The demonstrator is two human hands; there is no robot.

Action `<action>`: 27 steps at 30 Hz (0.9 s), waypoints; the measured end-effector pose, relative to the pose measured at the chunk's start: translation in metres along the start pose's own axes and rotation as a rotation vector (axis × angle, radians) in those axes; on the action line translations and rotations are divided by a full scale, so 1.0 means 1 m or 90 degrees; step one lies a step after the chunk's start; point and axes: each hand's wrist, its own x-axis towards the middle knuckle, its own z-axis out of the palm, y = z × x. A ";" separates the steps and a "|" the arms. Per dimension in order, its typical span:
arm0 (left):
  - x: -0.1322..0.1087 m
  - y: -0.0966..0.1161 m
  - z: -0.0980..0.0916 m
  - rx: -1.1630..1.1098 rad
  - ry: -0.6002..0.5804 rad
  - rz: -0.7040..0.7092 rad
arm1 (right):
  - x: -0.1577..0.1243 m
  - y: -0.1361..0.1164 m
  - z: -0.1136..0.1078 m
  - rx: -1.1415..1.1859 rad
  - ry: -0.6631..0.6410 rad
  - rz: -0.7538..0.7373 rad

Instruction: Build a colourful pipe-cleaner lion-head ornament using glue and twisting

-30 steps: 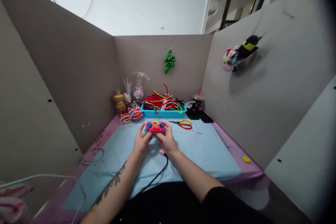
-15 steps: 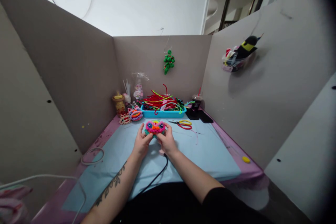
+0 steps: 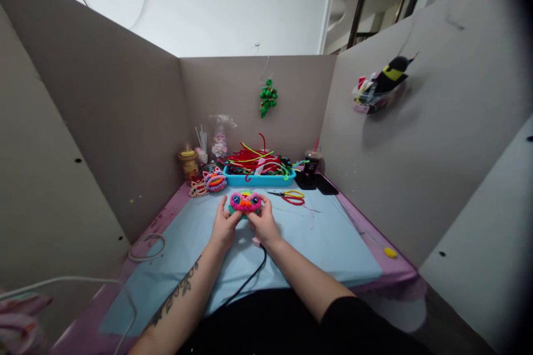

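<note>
A pipe-cleaner animal head (image 3: 245,204), pink, orange and teal with two blue eyes, is held up between both hands over the blue cloth. My left hand (image 3: 225,224) grips its left side, thumb at the lower front. On the opposite side my right hand (image 3: 265,222) grips it the same way. Below the right hand, partly covered by it, is a small pink device (image 3: 256,241) with a black cord. Scissors (image 3: 290,197) with red and yellow handles lie just beyond the right hand.
A blue tray (image 3: 259,180) of red, green and other pipe cleaners stands at the back. Left of it are two finished-looking animal heads (image 3: 215,179) and a brown-yellow cup (image 3: 189,165). A dark drink cup (image 3: 312,162) and black flat objects (image 3: 326,184) sit right. Grey partitions enclose the table.
The animal head has shifted very slightly left and tilted a little in my hands. Both hands keep their hold, and everything else stays in place.
</note>
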 end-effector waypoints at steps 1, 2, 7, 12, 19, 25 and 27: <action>0.000 0.000 0.000 -0.004 -0.001 -0.002 | 0.000 0.000 0.000 -0.002 -0.001 0.000; 0.000 0.001 0.000 -0.010 -0.001 -0.003 | 0.000 0.000 -0.001 -0.004 -0.002 0.001; -0.001 0.003 0.002 -0.052 0.007 -0.019 | 0.003 0.005 -0.004 0.044 -0.024 -0.001; -0.002 0.005 0.001 -0.076 -0.008 -0.028 | 0.005 0.007 -0.004 0.085 -0.017 0.011; -0.005 0.009 0.000 -0.101 -0.077 -0.043 | 0.006 0.002 -0.003 0.122 0.024 0.034; -0.003 0.007 -0.002 -0.131 -0.060 -0.047 | 0.006 0.002 -0.003 0.143 0.027 0.045; -0.003 0.006 -0.002 -0.123 -0.053 -0.038 | 0.006 0.002 -0.003 0.132 0.024 0.041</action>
